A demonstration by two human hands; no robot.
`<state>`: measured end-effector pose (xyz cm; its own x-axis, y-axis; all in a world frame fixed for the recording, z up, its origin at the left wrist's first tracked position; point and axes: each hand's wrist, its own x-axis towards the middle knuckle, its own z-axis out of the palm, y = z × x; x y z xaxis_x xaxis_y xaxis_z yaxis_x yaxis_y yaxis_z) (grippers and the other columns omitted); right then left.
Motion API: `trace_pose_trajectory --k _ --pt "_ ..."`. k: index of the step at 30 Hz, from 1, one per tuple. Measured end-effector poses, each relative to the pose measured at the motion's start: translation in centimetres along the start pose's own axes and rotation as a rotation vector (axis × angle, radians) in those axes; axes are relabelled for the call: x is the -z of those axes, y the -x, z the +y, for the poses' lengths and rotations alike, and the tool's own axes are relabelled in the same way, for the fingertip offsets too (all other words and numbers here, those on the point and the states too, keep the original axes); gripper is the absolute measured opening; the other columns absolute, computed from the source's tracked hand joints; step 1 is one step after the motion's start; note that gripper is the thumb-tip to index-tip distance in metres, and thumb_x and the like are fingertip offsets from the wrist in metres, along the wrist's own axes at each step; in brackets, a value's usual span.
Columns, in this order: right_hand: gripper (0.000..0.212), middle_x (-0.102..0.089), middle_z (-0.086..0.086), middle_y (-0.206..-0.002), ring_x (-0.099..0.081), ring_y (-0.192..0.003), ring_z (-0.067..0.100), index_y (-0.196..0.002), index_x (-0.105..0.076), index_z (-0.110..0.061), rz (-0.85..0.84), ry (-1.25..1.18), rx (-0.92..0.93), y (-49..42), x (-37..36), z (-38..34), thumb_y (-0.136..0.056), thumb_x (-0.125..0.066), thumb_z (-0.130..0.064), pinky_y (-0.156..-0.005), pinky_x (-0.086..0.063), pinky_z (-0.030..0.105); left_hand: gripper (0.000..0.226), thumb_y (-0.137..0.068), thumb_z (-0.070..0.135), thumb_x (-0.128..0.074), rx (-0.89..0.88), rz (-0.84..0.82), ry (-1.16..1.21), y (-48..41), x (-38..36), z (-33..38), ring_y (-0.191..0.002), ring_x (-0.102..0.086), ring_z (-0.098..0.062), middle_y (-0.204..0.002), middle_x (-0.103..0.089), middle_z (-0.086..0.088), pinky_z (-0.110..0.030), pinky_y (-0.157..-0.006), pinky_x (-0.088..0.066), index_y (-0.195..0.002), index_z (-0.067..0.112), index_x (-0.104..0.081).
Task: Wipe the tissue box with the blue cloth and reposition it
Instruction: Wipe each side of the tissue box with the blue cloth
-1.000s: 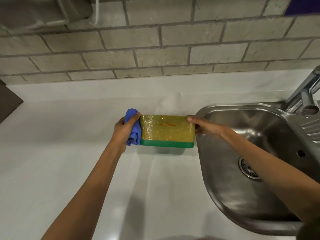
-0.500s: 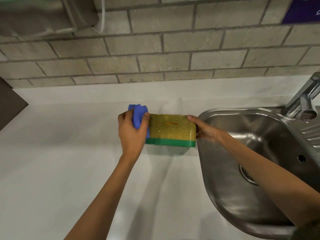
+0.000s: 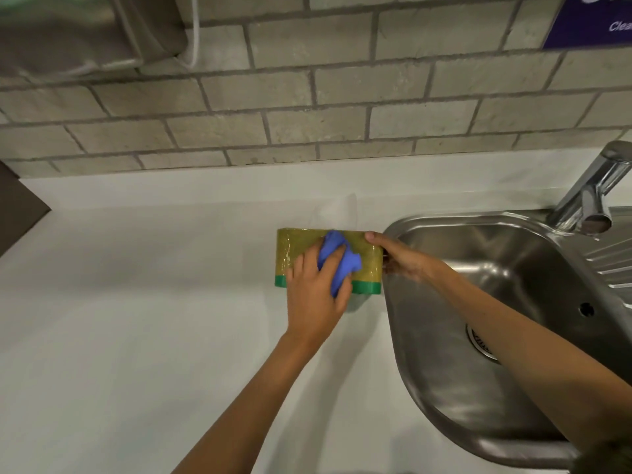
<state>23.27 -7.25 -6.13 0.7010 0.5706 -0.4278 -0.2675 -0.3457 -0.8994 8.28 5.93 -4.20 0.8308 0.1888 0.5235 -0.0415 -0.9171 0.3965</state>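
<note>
My left hand presses the blue cloth on the tissue box, right hand apparently gripping its end at the sink edge, where a hard swipe could tip it in

The tissue box stands on the counter, just left of the sink and in front of the brick wall. A tissue sticks up from its top, toward the wall. The left hand lies against the near face of the box with the cloth between its fingers and the box. The right hand holds the right end of the box, its arm crossing over the sink. The tap stands behind the sink at the far right. A sign hangs on the wall at the top right.
</note>
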Motion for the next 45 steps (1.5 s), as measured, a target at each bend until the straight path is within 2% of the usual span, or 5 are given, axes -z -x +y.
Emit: trace_pose_trajectory --k 8,13,19,27,45 --pt "0.081 -0.065 -0.006 -0.101 -0.058 -0.101 0.016 -0.109 -0.06 -0.028 -0.038 0.021 0.029 -0.4 -0.4 0.0 -0.041 -0.069 -0.071 -0.1 -0.042 0.036 0.036 -0.078 0.016 -0.056 0.217 0.079 0.041 -1.9 0.7 -0.7 -0.091 -0.057 -0.039 -0.112 -0.061 -0.023 -0.041 -0.078 -0.045 -0.111 0.005 -0.065" --pt "0.054 -0.073 -0.012 -0.084 -0.061 -0.096 0.015 -0.086 -0.069 -0.032 -0.019 0.023 0.035 -0.6 0.1 0.1 -0.047 -0.07 -0.069 -0.098 -0.044 0.035 0.039 -0.07 0.021 -0.068 -0.095 -0.006 -0.067 0.6 -0.3 0.0 -0.084 -0.063 -0.034 -0.111 -0.067 -0.017 -0.037 -0.073 -0.05 -0.108 0.011 -0.069" --pt "0.047 -0.064 -0.009 -0.101 -0.057 -0.103 0.015 -0.093 -0.06 -0.034 -0.04 0.051 0.015 -0.4 -0.3 -0.3 -0.057 -0.064 -0.064 -0.104 -0.039 0.038 0.034 -0.075 0.014 -0.063 0.231 0.086 0.027 -0.8 0.5 -1.2 -0.087 -0.058 -0.039 -0.11 -0.063 -0.022 -0.036 -0.075 -0.04 -0.108 0.006 -0.067" --pt "0.037 -0.071 -0.012 -0.084 -0.062 -0.091 0.012 -0.087 -0.066 -0.03 -0.008 0.038 0.034 -0.2 0.5 0.0 -0.064 -0.061 -0.059 -0.092 -0.044 0.031 0.037 -0.075 0.027 -0.068 -0.019 0.058 -0.052 1.2 -0.5 -0.9 -0.086 -0.064 -0.035 -0.112 -0.067 -0.017 -0.036 -0.073 -0.047 -0.109 0.013 -0.069" --pt "0.1 -0.06 -0.002 -0.113 -0.054 -0.111 0.021 -0.129 -0.05 -0.017 -0.041 0.063 0.015 0.7 -0.8 -0.7 -0.045 -0.067 -0.068 -0.102 -0.039 0.035 0.032 -0.083 0.027 -0.065 0.402 0.247 0.128 -2.2 0.4 -2.5 -0.092 -0.058 -0.04 -0.115 -0.059 -0.022 -0.043 -0.079 -0.049 -0.103 0.003 -0.066"
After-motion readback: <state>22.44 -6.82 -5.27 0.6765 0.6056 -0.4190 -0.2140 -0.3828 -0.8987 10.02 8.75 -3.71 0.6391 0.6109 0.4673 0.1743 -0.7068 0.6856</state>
